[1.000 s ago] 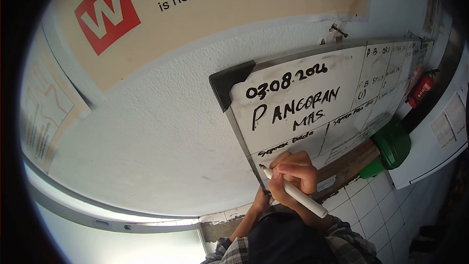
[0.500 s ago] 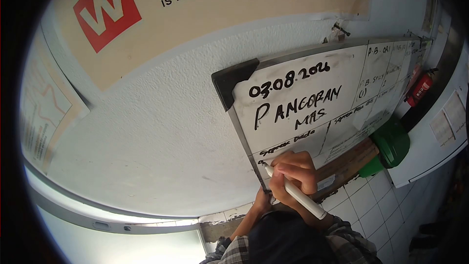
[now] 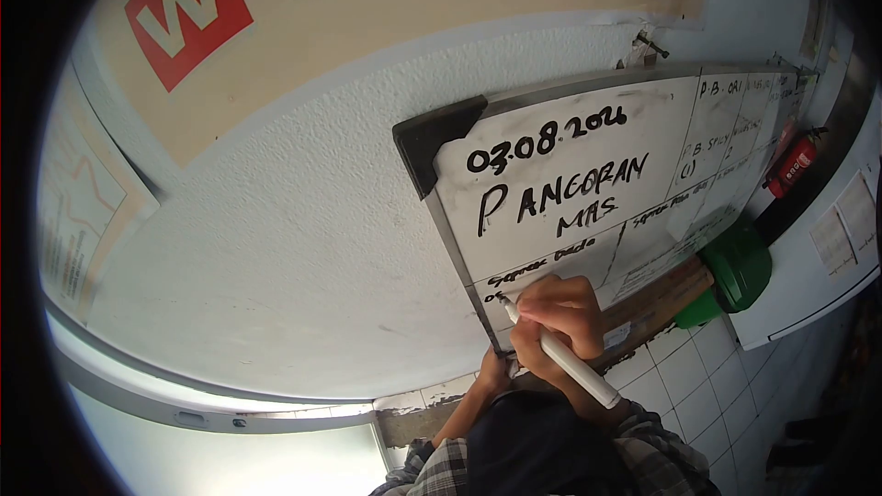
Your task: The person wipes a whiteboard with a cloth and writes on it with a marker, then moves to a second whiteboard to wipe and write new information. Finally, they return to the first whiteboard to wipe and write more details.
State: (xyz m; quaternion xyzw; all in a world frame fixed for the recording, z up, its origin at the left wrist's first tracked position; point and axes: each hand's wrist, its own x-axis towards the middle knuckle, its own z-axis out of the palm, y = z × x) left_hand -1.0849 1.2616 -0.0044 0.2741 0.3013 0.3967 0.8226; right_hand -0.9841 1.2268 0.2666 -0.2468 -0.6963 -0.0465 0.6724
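Observation:
A white marker (image 3: 570,363) is gripped in my right hand (image 3: 562,310), its black tip touching the lower-left cell of the whiteboard (image 3: 588,142). The board hangs on the wall and carries handwritten black text, a date and "PANCORAN MAS" above ruled cells. Small fresh marks sit at the pen tip. My left hand (image 3: 496,372) reaches up from a plaid sleeve to the board's bottom corner, mostly hidden behind my right hand; its fingers do not show.
A beige poster (image 3: 395,37) with a red W logo hangs above. A paper chart (image 3: 78,211) is on the left wall. Right of the board are a red fire extinguisher (image 3: 795,165), a green container (image 3: 740,271) and white tiles (image 3: 698,386).
The marker tip has crept slightly right and up along the lower-left cell, leaving new black marks. My left hand stays at the board's corner.

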